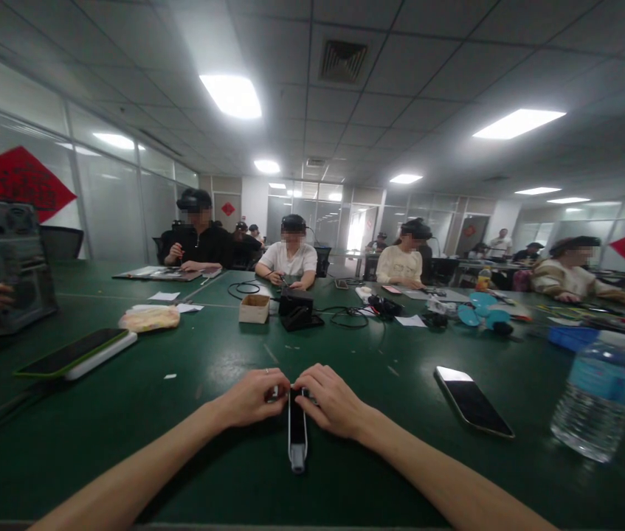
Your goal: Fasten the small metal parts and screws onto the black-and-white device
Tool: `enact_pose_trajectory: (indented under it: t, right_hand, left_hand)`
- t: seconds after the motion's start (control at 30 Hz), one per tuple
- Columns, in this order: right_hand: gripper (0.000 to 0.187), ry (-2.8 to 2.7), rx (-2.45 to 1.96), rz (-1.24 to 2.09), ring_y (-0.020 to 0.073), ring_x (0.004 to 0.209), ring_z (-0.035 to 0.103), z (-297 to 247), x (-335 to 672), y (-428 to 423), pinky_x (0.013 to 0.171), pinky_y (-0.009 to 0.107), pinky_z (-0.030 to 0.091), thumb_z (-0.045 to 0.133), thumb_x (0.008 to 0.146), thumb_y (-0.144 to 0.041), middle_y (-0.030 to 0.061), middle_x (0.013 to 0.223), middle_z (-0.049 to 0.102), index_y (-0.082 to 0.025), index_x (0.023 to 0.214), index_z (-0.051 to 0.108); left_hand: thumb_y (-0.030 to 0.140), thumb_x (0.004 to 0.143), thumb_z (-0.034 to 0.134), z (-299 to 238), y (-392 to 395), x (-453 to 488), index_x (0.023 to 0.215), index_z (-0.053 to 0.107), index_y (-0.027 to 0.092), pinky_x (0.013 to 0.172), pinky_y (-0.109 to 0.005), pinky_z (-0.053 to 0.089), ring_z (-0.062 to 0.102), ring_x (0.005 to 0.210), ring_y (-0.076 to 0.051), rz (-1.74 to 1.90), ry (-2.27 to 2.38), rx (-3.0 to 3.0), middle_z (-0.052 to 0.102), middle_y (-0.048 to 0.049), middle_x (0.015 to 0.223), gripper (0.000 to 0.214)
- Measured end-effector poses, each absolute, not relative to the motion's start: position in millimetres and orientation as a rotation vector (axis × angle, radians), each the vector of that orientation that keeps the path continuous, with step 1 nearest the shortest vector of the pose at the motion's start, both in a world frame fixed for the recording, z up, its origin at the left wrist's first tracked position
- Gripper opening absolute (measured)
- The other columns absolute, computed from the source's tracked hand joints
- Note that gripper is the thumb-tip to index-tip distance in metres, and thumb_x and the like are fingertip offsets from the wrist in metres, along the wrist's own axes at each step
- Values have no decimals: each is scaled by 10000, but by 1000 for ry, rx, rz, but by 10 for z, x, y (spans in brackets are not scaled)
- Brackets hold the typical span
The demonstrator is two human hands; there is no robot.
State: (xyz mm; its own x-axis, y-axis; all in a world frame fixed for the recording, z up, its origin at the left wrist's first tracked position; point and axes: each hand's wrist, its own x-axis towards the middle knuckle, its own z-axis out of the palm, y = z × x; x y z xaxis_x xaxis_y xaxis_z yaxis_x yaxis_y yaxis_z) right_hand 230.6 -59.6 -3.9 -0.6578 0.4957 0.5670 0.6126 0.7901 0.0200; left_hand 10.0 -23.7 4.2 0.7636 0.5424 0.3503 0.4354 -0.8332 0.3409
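Thumb and fingers of the right hand (334, 400) close on the far end of one slim black-and-white device (297, 428), centered at the near side of a green table (223, 483). The left hand (254, 398) curls beside that end, its hold unclear. One phone (475, 404) and one bottle (597, 402) flank them at right.

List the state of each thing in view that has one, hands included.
Left hand: curled at the slim device's far end, firm grip unclear
Right hand: curled at the same end, firm grip unclear
Slim device: black face up; on or off, cannot tell
Phone: face up, screen mostly dark
Water bottle: upright, capped
Small box: open-topped
Green-edged device: face up, dark
Ceiling light: lit
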Motion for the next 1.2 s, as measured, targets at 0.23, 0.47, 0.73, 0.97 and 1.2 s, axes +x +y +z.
enact_pose_trajectory:
  t: [0.23, 0.47, 0.73, 0.97, 1.2]
  right_hand:
    - [142, -2434, -844, -218, 200, 897, 532, -19, 2329, -593, 805, 340, 423, 523, 903, -187, 91, 999, 622, -156, 1039, 547]
    - [170, -2459, -848, -181, 203, 905, 537, -11, 2325, -611, 821, 349, 431, 521, 889, -174, 93, 999, 624, -152, 1055, 549]
    - [181, -2483, -861, -140, 200, 907, 538, 10, 2320, -625, 825, 348, 449, 527, 884, -160, 90, 1000, 624, -143, 1062, 554]
    - [191, -2503, -875, -130, 198, 912, 536, 36, 2315, -642, 825, 345, 457, 530, 881, -154, 92, 1008, 621, -139, 1071, 552]
    - [206, -2504, -876, -119, 200, 923, 536, 35, 2320, -645, 831, 347, 462, 530, 878, -146, 92, 1024, 619, -146, 1083, 544]
  left_hand:
    - [162, 791, 522, 103, -251, 80, 890, 584, 182, 659, -229, 404, 553, 696, -131, 576, 868, 2829, 602, 3, 807, 118]
    - [199, 790, 519, 81, -247, 87, 854, 566, 185, 625, -224, 395, 547, 663, -132, 559, 891, 2838, 603, 3, 779, 81]
    - [216, 803, 505, 60, -239, 85, 782, 559, 179, 604, -225, 374, 521, 627, -126, 559, 888, 2852, 598, 0, 743, 68]
    - [161, 754, 498, 82, -240, 93, 707, 513, 181, 602, -226, 360, 503, 637, -127, 527, 866, 2885, 566, 4, 726, 53]
    - [157, 736, 483, 114, -275, 101, 660, 482, 182, 590, -236, 355, 494, 619, -133, 516, 863, 2877, 544, 1, 695, 80]
